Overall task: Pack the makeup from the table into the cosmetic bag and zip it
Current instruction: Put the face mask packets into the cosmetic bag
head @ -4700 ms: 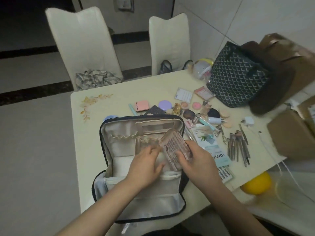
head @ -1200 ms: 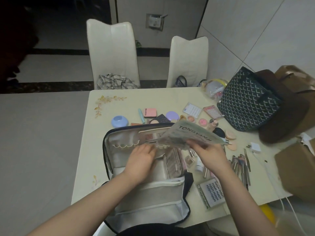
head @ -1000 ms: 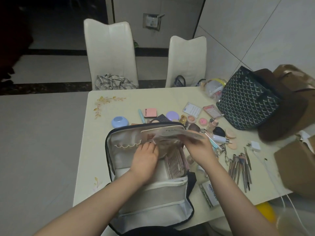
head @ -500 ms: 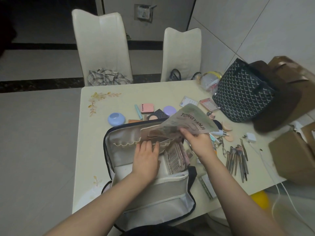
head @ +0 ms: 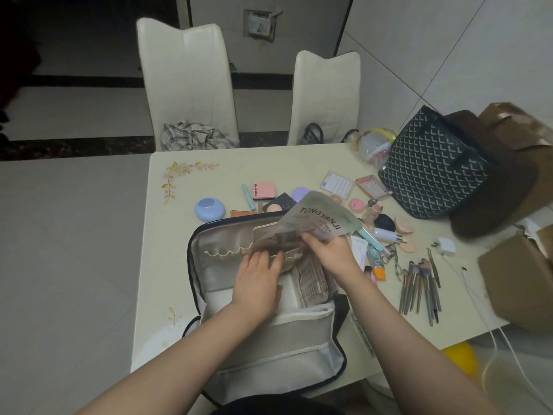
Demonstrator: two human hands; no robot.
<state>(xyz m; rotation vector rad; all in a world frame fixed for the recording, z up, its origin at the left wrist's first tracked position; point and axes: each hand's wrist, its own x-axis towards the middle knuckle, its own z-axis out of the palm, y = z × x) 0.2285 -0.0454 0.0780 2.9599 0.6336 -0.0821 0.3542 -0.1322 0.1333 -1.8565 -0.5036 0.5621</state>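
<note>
The open cosmetic bag (head: 215, 250), beige inside with a dark rim, lies at the table's near edge. My right hand (head: 327, 250) pinches flat green sheet-mask packets (head: 321, 218) marked TONGYANJI, their lower ends pushed toward the lid pocket. My left hand (head: 258, 283) lies flat in the bag with fingers at the pocket's edge. A clear lash case (head: 309, 284) stands inside beside it. Loose makeup lies behind and right: a pink compact (head: 263, 190), a blue jar (head: 209, 208), brushes (head: 420, 287).
A patterned dark tote (head: 431, 166) and a brown bag (head: 496, 187) stand at the table's right back. A cardboard box (head: 520, 280) sits at the right edge, with a white charger (head: 446, 245) and cable. Two white chairs (head: 185, 82) stand behind the table.
The lash case went into the bag. My right hand then picked up the sheet-mask packets and brought them over the lid pocket, tilting them down; my left hand stayed at the pocket.
</note>
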